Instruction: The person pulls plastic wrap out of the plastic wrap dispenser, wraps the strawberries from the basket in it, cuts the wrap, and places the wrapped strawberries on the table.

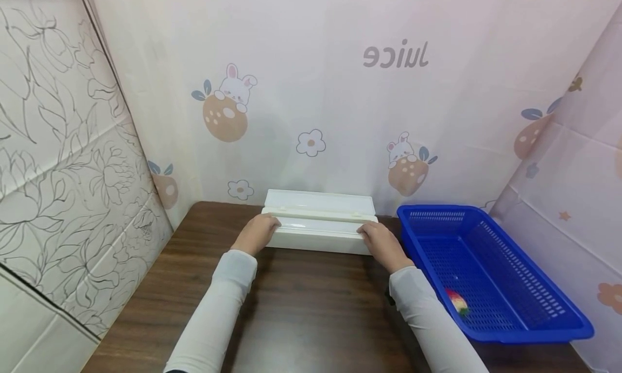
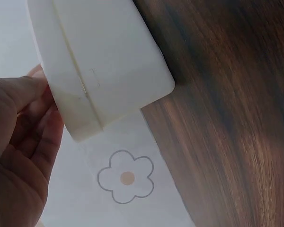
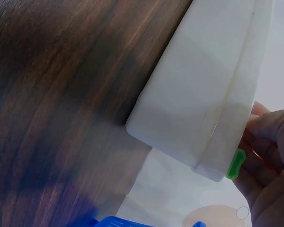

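A long white box (image 1: pixel 318 243) stands on the brown wooden table near the back wall, and a white flap (image 1: pixel 319 201) rises along its rear. At the box's left end, my left hand (image 1: pixel 257 232) grips the upper edge; the left wrist view shows the thumb and curled fingers at that corner of the box (image 2: pixel 109 61). My right hand (image 1: pixel 384 243) holds the upper edge at the opposite end. Beside its fingers in the right wrist view, a small green piece (image 3: pixel 236 164) sticks out at the box's corner. The palm side hides part of the right grip.
To the right lies a blue plastic basket (image 1: pixel 522 338) with slotted walls. Inside it, near its left wall, is a small red and cream item (image 1: pixel 455 301) with a green end. A patterned curtain (image 1: pixel 311 92) hangs behind the table (image 1: pixel 311 308).
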`<state>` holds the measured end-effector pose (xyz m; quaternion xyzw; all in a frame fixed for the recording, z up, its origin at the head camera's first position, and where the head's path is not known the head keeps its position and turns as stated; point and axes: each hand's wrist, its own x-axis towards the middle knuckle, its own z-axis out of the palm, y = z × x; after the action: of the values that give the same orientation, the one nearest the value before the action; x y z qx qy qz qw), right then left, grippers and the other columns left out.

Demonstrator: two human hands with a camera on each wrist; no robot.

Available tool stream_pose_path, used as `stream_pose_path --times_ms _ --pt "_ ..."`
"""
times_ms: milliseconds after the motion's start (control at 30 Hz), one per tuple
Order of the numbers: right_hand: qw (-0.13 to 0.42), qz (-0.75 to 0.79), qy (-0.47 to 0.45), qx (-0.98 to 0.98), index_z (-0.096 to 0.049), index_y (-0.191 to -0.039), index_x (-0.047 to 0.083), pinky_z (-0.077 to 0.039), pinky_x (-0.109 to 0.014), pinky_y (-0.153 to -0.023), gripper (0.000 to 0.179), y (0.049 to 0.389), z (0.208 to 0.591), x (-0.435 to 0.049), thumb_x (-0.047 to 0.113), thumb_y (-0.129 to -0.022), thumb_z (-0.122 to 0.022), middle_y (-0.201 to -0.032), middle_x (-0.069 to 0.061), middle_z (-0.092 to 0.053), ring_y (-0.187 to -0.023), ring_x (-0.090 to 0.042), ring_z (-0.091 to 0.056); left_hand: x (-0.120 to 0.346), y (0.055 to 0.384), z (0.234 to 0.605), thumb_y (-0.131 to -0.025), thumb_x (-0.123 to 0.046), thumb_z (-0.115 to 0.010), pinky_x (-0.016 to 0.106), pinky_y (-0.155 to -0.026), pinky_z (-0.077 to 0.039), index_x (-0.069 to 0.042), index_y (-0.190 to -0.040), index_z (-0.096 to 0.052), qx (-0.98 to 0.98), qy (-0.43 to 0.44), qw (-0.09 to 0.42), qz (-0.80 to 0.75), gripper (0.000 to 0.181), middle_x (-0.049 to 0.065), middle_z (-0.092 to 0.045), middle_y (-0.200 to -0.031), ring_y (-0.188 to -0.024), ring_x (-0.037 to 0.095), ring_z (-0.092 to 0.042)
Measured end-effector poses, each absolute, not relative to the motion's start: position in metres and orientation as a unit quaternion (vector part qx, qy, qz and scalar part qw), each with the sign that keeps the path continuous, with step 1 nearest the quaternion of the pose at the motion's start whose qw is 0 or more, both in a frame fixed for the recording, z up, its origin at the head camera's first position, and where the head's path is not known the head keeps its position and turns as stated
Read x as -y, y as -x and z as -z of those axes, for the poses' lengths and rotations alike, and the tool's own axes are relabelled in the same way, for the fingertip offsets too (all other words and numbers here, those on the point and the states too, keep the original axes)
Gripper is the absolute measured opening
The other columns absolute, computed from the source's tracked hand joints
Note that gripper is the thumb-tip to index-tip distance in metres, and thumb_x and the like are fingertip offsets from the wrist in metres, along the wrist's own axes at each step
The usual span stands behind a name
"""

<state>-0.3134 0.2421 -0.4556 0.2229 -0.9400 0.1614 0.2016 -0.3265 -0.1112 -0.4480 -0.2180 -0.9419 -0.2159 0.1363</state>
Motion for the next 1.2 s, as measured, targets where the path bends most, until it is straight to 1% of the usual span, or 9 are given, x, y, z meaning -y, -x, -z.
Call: stream_pose_path --times_ms 133,300,367,533,800,967,1200 --pt "0.195 -0.152 -0.212 0.945 -0.070 -0.100 0.000 -0.053 -0.050 -0.090 0.010 0.314 0.456 -0.240 -0.005 -0.093 -0.064 -0.104 -0.017 -0.070 -0.098 -0.036 -0.065 0.108 0.330 0.451 -0.097 -0.005 -0.064 0.039 -0.097 -0.052 -0.001 -0.102 -0.074 0.943 0.201 0.136 0.229 0.012 0.012 -0.072 -0.110 -0.107 0.028 -0.067" --pt "0.186 -0.146 -0.194 0.952 -0.067 -0.098 0.000 -0.053 -0.049 -0.088 0.011 0.313 0.457 -0.236 -0.007 -0.092 -0.061 -0.099 -0.018 -0.068 -0.095 -0.036 -0.063 0.105 0.333 0.454 -0.096 0.002 -0.061 0.039 -0.096 -0.052 0.000 -0.102 -0.073 0.949 0.192 0.128 0.215 0.013 0.015 -0.071 -0.109 -0.106 0.030 -0.065" --pt "0.190 -0.147 -0.193 0.951 -0.066 -0.098 0.001 -0.053 -0.049 -0.087 0.012 0.313 0.458 -0.235 -0.008 -0.091 -0.062 -0.098 -0.018 -0.067 -0.094 -0.036 -0.062 0.105 0.334 0.455 -0.094 0.005 -0.060 0.039 -0.095 -0.052 0.000 -0.102 -0.072 0.951 0.190 0.127 0.206 0.015 0.014 -0.070 -0.108 -0.105 0.030 -0.065" --pt "0.212 -0.145 -0.202 0.945 -0.065 -0.097 0.000 -0.053 -0.048 -0.085 0.015 0.312 0.461 -0.236 -0.010 -0.087 -0.065 -0.098 -0.018 -0.065 -0.093 -0.036 -0.060 0.105 0.335 0.457 -0.095 0.008 -0.058 0.038 -0.096 -0.052 -0.001 -0.103 -0.071 0.953 0.182 0.126 0.208 0.018 0.013 -0.070 -0.109 -0.106 0.029 -0.064" --pt "0.237 -0.145 -0.219 0.935 -0.064 -0.097 0.001 -0.053 -0.046 -0.083 0.017 0.312 0.464 -0.238 -0.012 -0.086 -0.064 -0.095 -0.016 -0.064 -0.091 -0.036 -0.059 0.107 0.333 0.457 -0.098 0.006 -0.055 0.038 -0.096 -0.052 -0.002 -0.106 -0.071 0.953 0.178 0.119 0.215 0.019 0.012 -0.067 -0.105 -0.104 0.029 -0.062" --pt "0.256 -0.145 -0.232 0.927 -0.065 -0.098 0.001 -0.053 -0.046 -0.080 0.018 0.312 0.460 -0.239 -0.012 -0.086 -0.064 -0.092 -0.014 -0.061 -0.089 -0.035 -0.059 0.108 0.331 0.451 -0.101 0.004 -0.050 0.037 -0.095 -0.052 -0.003 -0.105 -0.070 0.948 0.185 0.135 0.219 0.021 0.011 -0.065 -0.103 -0.104 0.029 -0.061" --pt "0.250 -0.145 -0.229 0.929 -0.064 -0.100 0.001 -0.053 -0.046 -0.083 0.018 0.312 0.452 -0.242 -0.012 -0.087 -0.063 -0.094 -0.015 -0.061 -0.093 -0.036 -0.059 0.109 0.331 0.445 -0.105 -0.002 -0.045 0.037 -0.096 -0.051 -0.004 -0.106 -0.070 0.947 0.183 0.128 0.230 0.025 0.011 -0.065 -0.107 -0.109 0.030 -0.060"
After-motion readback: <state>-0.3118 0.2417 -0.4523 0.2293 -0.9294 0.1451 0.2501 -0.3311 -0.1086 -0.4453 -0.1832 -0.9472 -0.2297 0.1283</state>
